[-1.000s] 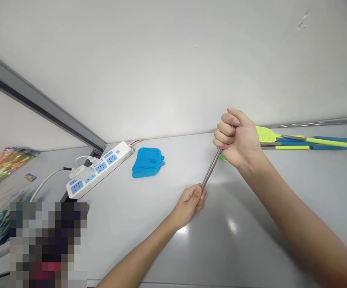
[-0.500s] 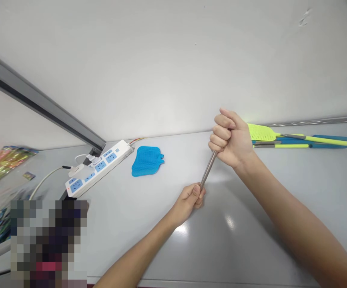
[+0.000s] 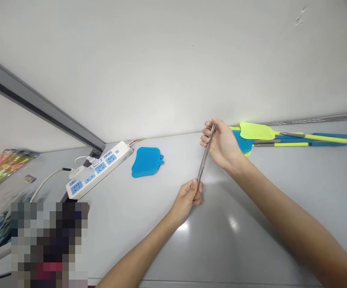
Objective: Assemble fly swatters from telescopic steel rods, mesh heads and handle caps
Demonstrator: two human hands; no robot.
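A thin metal rod (image 3: pixel 203 159) slants between my two hands above the grey table (image 3: pixel 251 208). My left hand (image 3: pixel 188 199) is closed around the rod's lower end. My right hand (image 3: pixel 221 144) pinches the upper end with its fingers curled round it. Beyond my right hand lie fly swatters (image 3: pixel 281 136) with yellow-green and blue heads and long handles, stacked along the wall. A loose blue swatter head (image 3: pixel 147 161) lies flat on the table to the left of my hands.
A white power strip (image 3: pixel 99 168) with blue sockets and a plugged-in cable lies at the table's left rear. Colourful packets (image 3: pixel 2 164) sit on a neighbouring surface at far left. A white wall rises behind the table.
My right hand has loosened from a full fist to a fingertip pinch at the rod's top and moved slightly left. The rod now stands steeper. More of the swatter heads shows behind my hand.
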